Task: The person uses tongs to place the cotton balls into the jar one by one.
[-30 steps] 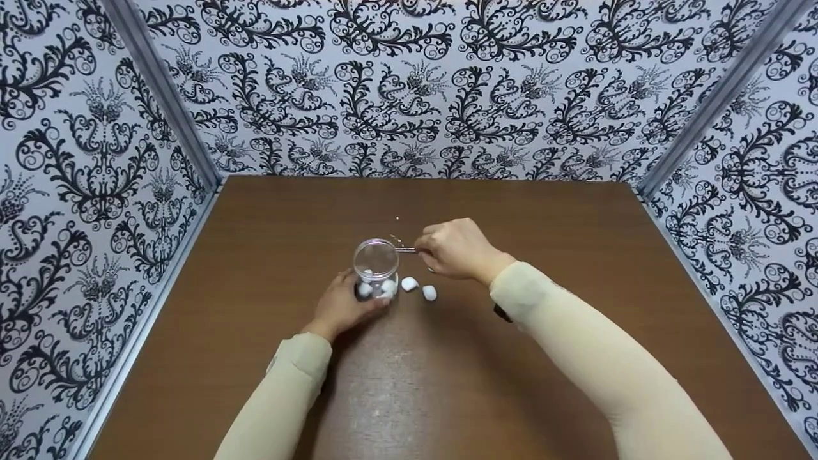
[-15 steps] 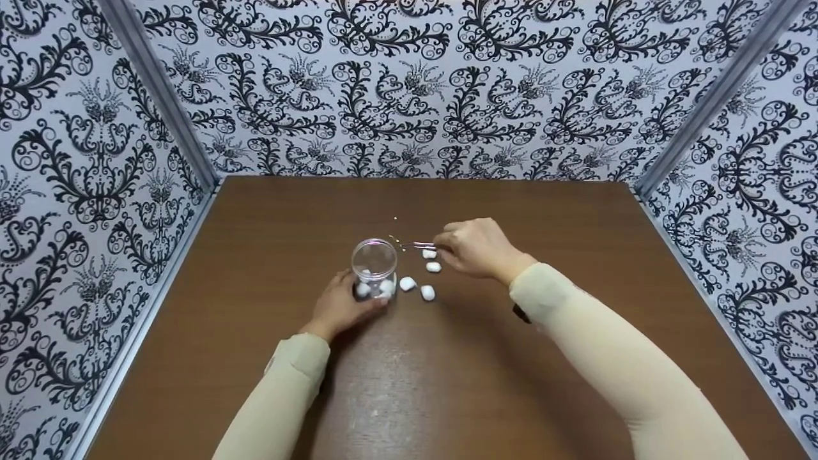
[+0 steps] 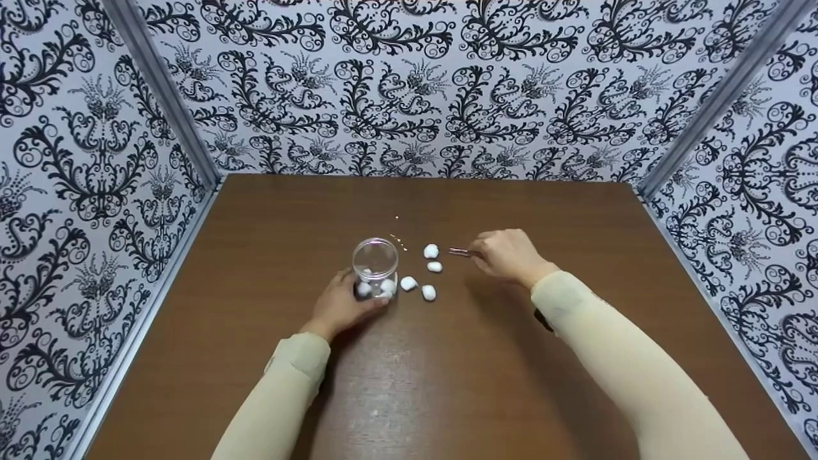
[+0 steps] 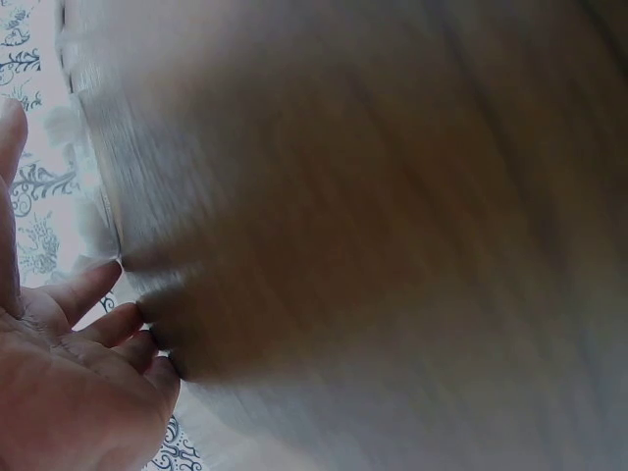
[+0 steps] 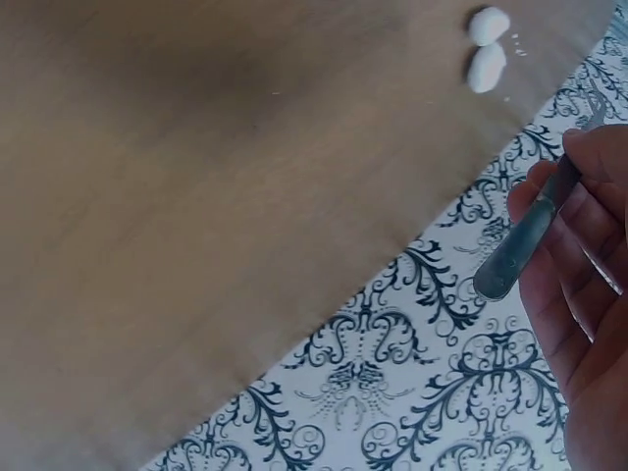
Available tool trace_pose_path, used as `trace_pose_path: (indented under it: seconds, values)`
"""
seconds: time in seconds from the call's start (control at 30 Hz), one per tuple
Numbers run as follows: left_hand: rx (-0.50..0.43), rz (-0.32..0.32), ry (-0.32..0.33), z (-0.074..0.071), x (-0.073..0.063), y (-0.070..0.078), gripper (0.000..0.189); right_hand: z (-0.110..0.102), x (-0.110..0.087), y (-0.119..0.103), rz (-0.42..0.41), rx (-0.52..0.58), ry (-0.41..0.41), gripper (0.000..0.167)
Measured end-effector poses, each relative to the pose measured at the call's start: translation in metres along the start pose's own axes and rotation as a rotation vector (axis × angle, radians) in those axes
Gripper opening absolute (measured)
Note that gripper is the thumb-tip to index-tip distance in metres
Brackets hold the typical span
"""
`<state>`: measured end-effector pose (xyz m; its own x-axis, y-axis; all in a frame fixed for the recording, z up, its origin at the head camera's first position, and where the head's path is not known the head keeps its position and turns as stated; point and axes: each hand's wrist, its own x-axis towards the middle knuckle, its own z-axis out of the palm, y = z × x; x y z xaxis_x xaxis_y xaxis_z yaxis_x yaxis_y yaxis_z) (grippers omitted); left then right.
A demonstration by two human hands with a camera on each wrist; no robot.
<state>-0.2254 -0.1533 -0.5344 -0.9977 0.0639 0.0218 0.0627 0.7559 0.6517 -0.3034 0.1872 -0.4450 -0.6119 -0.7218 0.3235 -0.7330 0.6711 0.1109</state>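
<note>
A clear jar (image 3: 376, 259) with cotton balls (image 3: 386, 287) in its lower part stands at the middle of the table. My left hand (image 3: 339, 306) holds it low down, thumb in front and fingers at its left side. In the left wrist view, the jar (image 4: 93, 216) shows only at the left edge, beside the fingertips. To the right of the jar, my right hand (image 3: 508, 255) pinches metal tweezers (image 3: 459, 252) whose tips point left, with nothing between them. The right wrist view shows the tweezers' broad rear end (image 5: 515, 250) sticking out past the fingers.
Several loose cotton balls (image 3: 429, 292) lie on the brown table (image 3: 511, 383) between the jar and the tweezers. Small pale bits (image 3: 399, 241) are scattered behind the jar. Patterned walls (image 3: 409, 89) close in the table's back and sides.
My right hand has drawn the tweezers rightward, away from the jar, uncovering two cotton balls on the table. My left hand and the jar stay in place.
</note>
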Motion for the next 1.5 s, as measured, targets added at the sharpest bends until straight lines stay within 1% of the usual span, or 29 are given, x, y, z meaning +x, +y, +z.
trace_pose_path:
  seconds: [0.3, 0.5, 0.7, 0.9, 1.3, 1.5]
  values:
    - [-0.002, -0.009, 0.007, -0.001, -0.002, 0.001, 0.09, 0.013, -0.001, -0.001, 0.003, -0.005, -0.064, 0.007]
    - [0.003, -0.015, 0.009, 0.001, -0.001, -0.001, 0.09, 0.021, 0.0, -0.004, -0.002, -0.014, -0.076, 0.006]
    - [-0.003, -0.021, 0.006, 0.002, 0.0, -0.001, 0.091, 0.027, 0.002, -0.009, 0.01, -0.011, -0.092, 0.004]
    - [-0.016, 0.006, 0.015, 0.002, 0.0, -0.001, 0.091, 0.034, 0.005, -0.012, 0.023, -0.02, -0.111, 0.005]
    - [-0.017, 0.011, 0.027, 0.002, 0.001, 0.0, 0.09, 0.037, 0.006, -0.015, 0.03, -0.046, -0.143, 0.006]
    - [-0.012, 0.004, 0.021, 0.001, -0.001, 0.0, 0.091, 0.039, 0.007, -0.016, 0.021, -0.069, -0.133, 0.007]
